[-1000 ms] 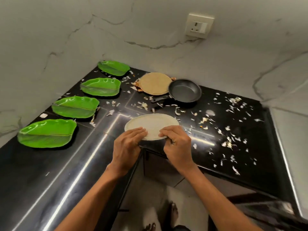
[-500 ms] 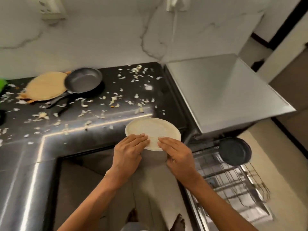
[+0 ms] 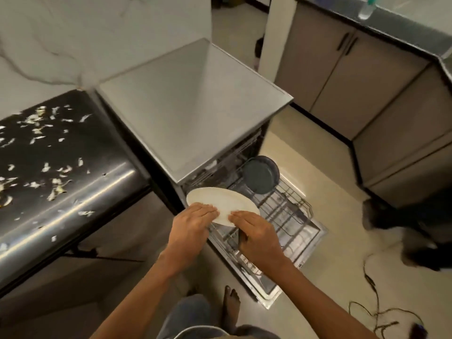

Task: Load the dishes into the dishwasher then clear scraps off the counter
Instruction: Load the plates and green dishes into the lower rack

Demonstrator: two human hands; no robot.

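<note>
I hold a cream round plate (image 3: pixel 219 201) in the air over the near end of the pulled-out dishwasher rack (image 3: pixel 283 211). My left hand (image 3: pixel 193 223) grips the plate's near left edge, fingers on top. My right hand (image 3: pixel 254 233) grips its near right edge the same way. A dark pan (image 3: pixel 260 174) stands in the rack's far end. The dishwasher (image 3: pixel 186 106) has a steel top and its door (image 3: pixel 271 287) lies open on the floor side. White scraps (image 3: pixel 56 189) lie scattered over the black counter (image 3: pixel 80 209) at the left.
Grey cabinets (image 3: pixel 342 67) line the far right under a dark worktop with a bottle (image 3: pixel 366 7). A black cable (image 3: pixel 374 304) trails on the floor at the lower right, near a dark blurred object (image 3: pixel 401 228). My bare foot (image 3: pixel 231 302) stands beside the door.
I have carried the plate from the counter edge to the right, over the dishwasher rack. My view has swung right, so the green plates, the wooden board and the counter's pan have left the frame.
</note>
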